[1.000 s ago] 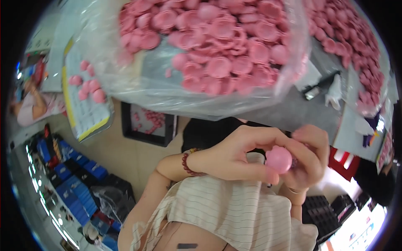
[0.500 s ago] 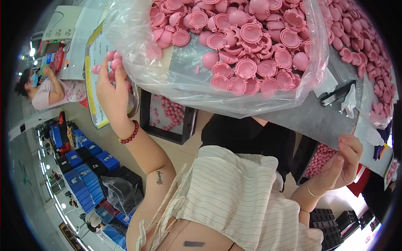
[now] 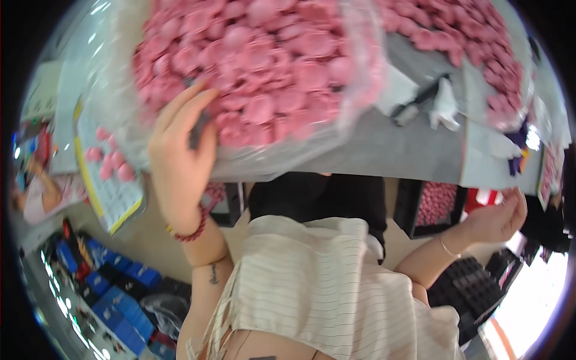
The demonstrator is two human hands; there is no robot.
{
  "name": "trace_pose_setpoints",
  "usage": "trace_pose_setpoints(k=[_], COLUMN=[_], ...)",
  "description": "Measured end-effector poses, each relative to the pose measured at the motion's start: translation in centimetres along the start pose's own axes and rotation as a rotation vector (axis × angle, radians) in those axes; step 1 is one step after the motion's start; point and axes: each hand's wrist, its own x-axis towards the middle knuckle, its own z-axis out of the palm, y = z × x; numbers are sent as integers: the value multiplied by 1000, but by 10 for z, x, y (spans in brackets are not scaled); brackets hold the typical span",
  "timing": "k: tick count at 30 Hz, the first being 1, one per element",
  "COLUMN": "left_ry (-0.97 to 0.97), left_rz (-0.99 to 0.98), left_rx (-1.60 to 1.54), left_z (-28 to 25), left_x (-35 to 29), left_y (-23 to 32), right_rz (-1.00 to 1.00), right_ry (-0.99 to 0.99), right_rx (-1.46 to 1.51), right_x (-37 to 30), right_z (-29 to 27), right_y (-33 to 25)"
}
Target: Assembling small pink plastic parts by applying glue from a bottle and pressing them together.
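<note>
My left hand [image 3: 183, 153], a red bead bracelet at its wrist, reaches over the near left side of a clear plastic bag [image 3: 240, 167]. Its thumb and fingers are spread apart beside a heap of pink plastic half-shells [image 3: 258, 108] in the bag; I see nothing held. Out at the right, beyond the table's front edge, my right hand [image 3: 501, 221] is closed with curled fingers. What they hold, if anything, is hidden. Several pink balls [image 3: 111, 161] lie on a yellow-edged tray with a printed sheet [image 3: 114, 195], left of my left hand. The picture is blurred.
Another heap of pink shells [image 3: 480, 54] lies at the far right. A black tool [image 3: 420, 102] and white crumpled tissue [image 3: 444, 105] rest on the grey table [image 3: 384, 150]. Below its edge stand black bins [image 3: 411, 210] with pink pieces. A person [image 3: 42, 192] sits far left.
My left hand has moved right, from the pink balls on the tray to the bagged shells. The right hand has moved outward and its fingers have closed further. The view has shifted.
</note>
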Motion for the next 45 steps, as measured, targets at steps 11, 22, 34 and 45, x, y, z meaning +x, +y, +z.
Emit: trace_pose_setpoints(k=[11,22,34,45], left_ry=[57,334,-523,-490], left_rz=[-117,-171,-558,-446], left_rx=[-25,-965,-1974,-1845], left_z=[10,-2,48,56], left_x=[-6,-27,-40,-44], left_y=[2,8,100,103], right_rz=[203,353,-93,-202], right_ry=[-286,-269,-616,-766], right_rx=[-341,517,917,734], right_x=[34,-5,-27,-33], right_z=[25,23,35,30], right_y=[35,-29,-83,-101])
